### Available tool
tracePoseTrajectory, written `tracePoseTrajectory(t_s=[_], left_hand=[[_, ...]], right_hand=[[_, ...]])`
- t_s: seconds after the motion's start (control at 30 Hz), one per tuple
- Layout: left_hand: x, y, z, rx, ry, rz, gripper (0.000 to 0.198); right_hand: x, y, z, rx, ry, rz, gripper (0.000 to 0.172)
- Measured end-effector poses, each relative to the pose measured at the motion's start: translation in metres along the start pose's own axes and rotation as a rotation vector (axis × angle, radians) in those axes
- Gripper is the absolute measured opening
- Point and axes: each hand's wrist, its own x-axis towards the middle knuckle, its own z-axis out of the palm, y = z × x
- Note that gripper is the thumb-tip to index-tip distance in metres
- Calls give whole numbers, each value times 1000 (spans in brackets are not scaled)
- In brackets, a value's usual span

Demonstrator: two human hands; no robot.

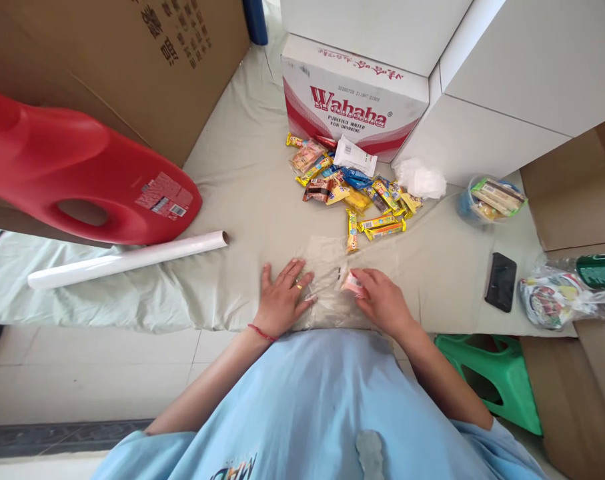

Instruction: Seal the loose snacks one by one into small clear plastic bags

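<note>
Pale-blue shirt cloth [327,393] is nearest, at the table's [252,193] front edge. The right grip [382,300] pinches a small pink packet [351,283] between thumb and fingers, over clear plastic [327,250] spread on the table. Palm down and fingers spread, the left grip [281,298] rests at the plastic's left side, holding nothing visible. Beyond lies a heap of wrapped snacks [357,197] before a Wahaha carton [352,103]. Farther out, a white roll [132,260] lies left and a filled tub [475,210] sits right.
</note>
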Motion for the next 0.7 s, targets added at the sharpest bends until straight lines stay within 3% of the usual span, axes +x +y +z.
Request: tracePoseTrajectory(t_s=[0.07,0.13,0.23,0.33,0.43,0.5,0.6,0.63,0.7], left_hand=[[-2,0,-1,-93,55,-24,30],[-4,4,-8,-287,103,-70,26],[-4,16,-32,-720,24,-90,26],[1,34,-64,-1049,-232,57,29],[12,57,-86,-1144,-369,233,29],[22,73,-89,-1165,-387,297,28],[35,94,-86,-1169,-396,383,24],[38,98,-84,-1147,-416,433,26],[41,98,-80,-1062,-446,536,40]], right_hand=[[-6,18,-5,60,141,63,52],[-9,41,-9,46,283,194,51],[-10,74,-12,-31,361,425,56],[-13,92,-21,14,244,436,65],[-25,79,-43,121,214,283,66],[-34,56,-60,222,179,151,66],[-46,26,-76,419,-135,-89,62],[-51,24,-78,461,-212,-119,53],[-66,36,-80,482,-211,-36,37]])
